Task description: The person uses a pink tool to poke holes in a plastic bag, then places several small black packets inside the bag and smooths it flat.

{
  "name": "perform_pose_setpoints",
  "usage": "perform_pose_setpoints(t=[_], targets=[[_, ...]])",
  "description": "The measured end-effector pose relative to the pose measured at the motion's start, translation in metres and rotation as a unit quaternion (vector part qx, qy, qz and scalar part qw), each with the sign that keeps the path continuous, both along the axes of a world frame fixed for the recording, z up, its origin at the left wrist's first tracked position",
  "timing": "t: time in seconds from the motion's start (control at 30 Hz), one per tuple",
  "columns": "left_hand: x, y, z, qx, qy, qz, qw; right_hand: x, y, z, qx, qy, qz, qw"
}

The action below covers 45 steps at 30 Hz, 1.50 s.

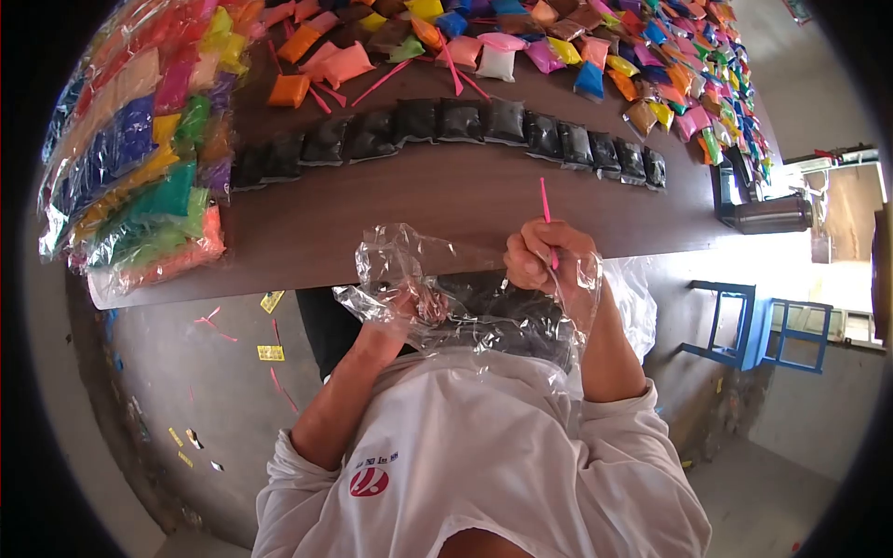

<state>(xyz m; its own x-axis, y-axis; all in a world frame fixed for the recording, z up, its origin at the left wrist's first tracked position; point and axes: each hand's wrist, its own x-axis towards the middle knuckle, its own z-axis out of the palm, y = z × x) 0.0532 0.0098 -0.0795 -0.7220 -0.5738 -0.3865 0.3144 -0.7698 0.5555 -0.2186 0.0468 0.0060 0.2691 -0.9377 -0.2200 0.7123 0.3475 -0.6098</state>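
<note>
A large transparent plastic bag (pixel 484 330) stretches between my two hands at the table's near edge, over my lap. My left hand (pixel 402 312) is closed on the crumpled left side of the bag, its fingers partly covered by shiny film. Raised a little higher, my right hand (pixel 556 259) pinches a thin pink plastic stick (pixel 545 200), which points up and away from me. Film from the bag also hangs around the right wrist. Beyond both hands lies a curved row of small black packets (pixel 462 121) on the brown table (pixel 372 209).
Stacked bags of coloured packets (pixel 139 186) cover the table's left end. Many loose coloured packets (pixel 595 56) and pink sticks (pixel 453 67) lie along the far side. A metal flask (pixel 772 216) rests at the right edge. On the floor stands a blue stool (pixel 755 325).
</note>
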Motion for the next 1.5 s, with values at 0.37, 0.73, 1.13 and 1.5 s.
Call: perform_pose_setpoints(t=[0.37,0.73,1.13,1.5], targets=[[0.011,0.005,-0.011,0.054,0.125,0.011,0.991,-0.027,-0.003,0.029,0.011,0.208,0.072,0.975],[0.013,0.005,-0.008,0.079,0.1,0.024,0.992,-0.047,-0.013,0.021,-0.005,0.263,0.093,0.96],[0.015,0.005,-0.009,-0.047,0.085,-0.026,0.995,-0.041,-0.03,0.017,0.034,0.329,0.121,0.936],[0.025,0.002,0.0,-0.018,0.067,-0.026,0.997,-0.046,-0.032,0.009,0.027,0.269,0.061,0.961]])
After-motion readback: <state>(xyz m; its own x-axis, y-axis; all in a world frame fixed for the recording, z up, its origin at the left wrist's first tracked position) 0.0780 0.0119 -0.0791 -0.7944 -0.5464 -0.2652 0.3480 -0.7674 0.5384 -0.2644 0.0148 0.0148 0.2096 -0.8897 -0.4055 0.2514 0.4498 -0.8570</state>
